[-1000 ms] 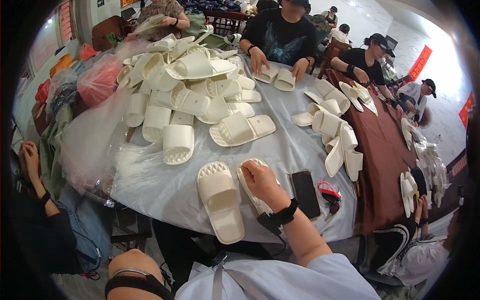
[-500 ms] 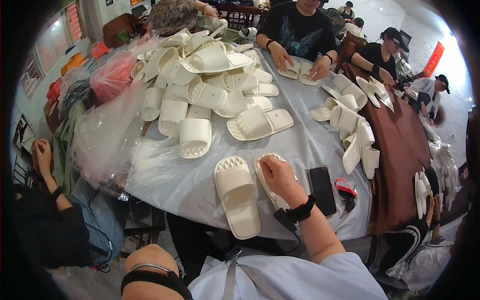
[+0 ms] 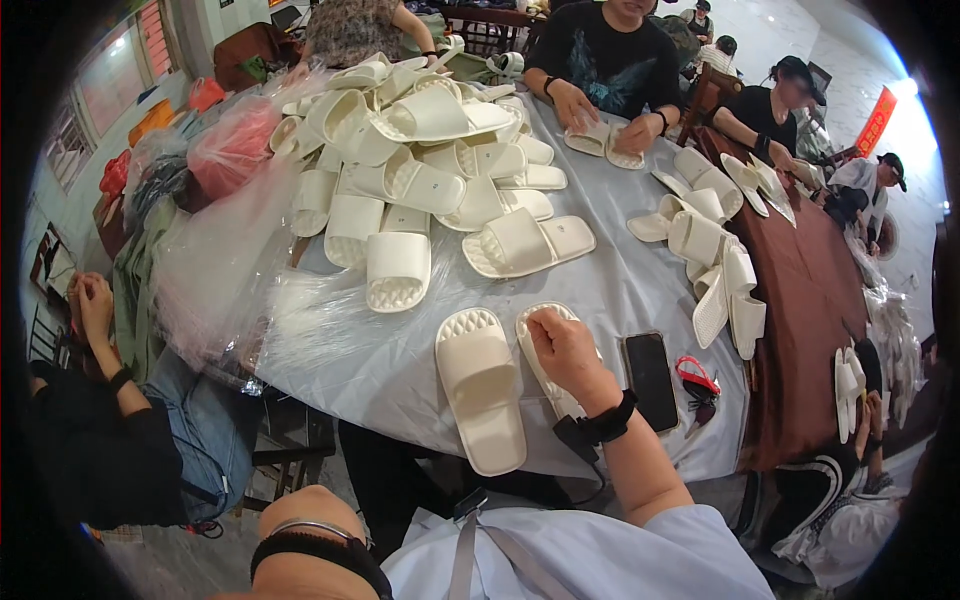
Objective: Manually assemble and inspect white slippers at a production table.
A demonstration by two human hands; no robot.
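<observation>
A pair of cream slide slippers lies side by side at the table's near edge, toes pointing away from me. My right hand (image 3: 566,350) is closed in a loose fist over the strap area of the right slipper (image 3: 563,402). Its curled fingertips are hidden, so I cannot tell what is in them. Just left of it, the left slipper (image 3: 482,420) lies flat, untouched. My left hand (image 3: 312,508) is low at the left, off the table, below the near edge; a bangle and a black band circle that arm, and its fingers are hidden.
A large pile of cream slippers (image 3: 410,185) covers the table's far left, by clear plastic bags (image 3: 215,265). Right of my hand lie a black phone (image 3: 651,380) and a red-and-black item (image 3: 697,380). More slippers (image 3: 708,250) stand farther right. Across, a person's hands (image 3: 578,108) touch slippers.
The whole view shifts slightly, moving the table's contents a little to the right. My right hand stays over the right slipper, still closed. The slippers in front of me keep their places.
</observation>
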